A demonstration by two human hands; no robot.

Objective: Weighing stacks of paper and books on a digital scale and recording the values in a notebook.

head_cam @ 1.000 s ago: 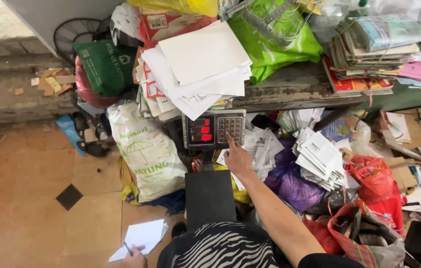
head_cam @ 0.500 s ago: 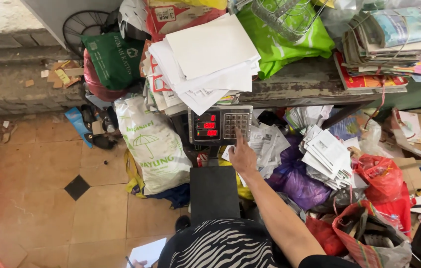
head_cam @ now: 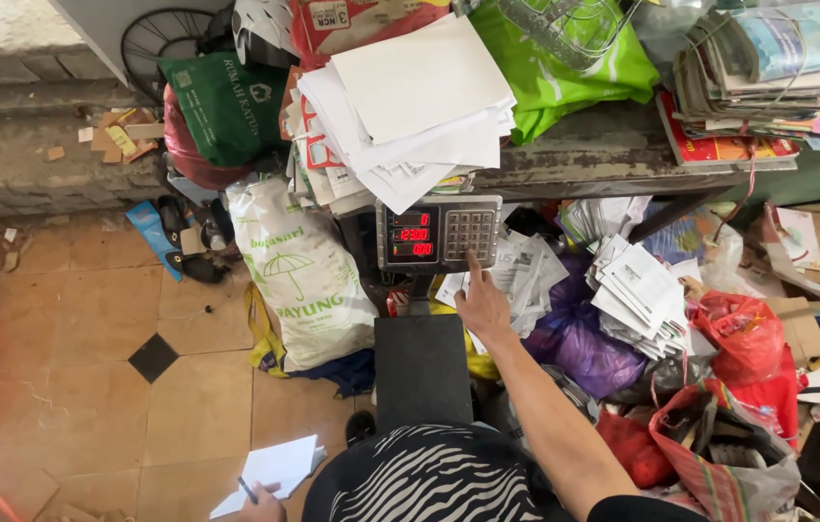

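Note:
My right hand [head_cam: 483, 302] reaches forward with its index finger stretched out, the tip touching the lower edge of the keypad on a grey scale display head [head_cam: 439, 233] with red lit digits. The other fingers are curled and hold nothing. Below the display lies the scale's black platform [head_cam: 422, 372]. My left hand [head_cam: 261, 507] shows only at the bottom edge, gripping a pen over a white sheet of paper [head_cam: 275, 466]. Zebra-striped clothing [head_cam: 429, 478] covers my lap.
A thick stack of white papers [head_cam: 410, 97] sits above the display on a worn table [head_cam: 584, 159]. A white printed sack [head_cam: 304, 280] stands to the left, with a green bag [head_cam: 226, 106] behind it. Purple [head_cam: 574, 338] and red bags [head_cam: 748, 338] and paper bundles [head_cam: 642, 290] crowd the right.
My right index finger stays at the keypad. The view has shifted a little, and my left hand with the paper dipped toward the bottom edge and came back.

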